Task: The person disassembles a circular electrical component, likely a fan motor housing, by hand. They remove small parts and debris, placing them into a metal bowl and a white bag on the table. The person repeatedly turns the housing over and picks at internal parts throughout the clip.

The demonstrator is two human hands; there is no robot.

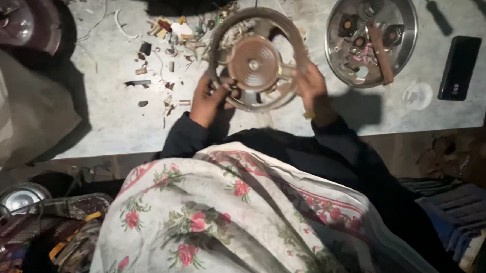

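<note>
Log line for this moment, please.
left hand: grips round motor part | right hand: grips its rim | nearby: steel bowl, black phone, scraps

pale worktable (106, 120) (littered), dim floor (445, 149)

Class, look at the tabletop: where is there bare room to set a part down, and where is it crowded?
Bare: the table left of the left hand, below the scraps; also between the steel bowl and phone. Crowded: around the round motor part.
</note>
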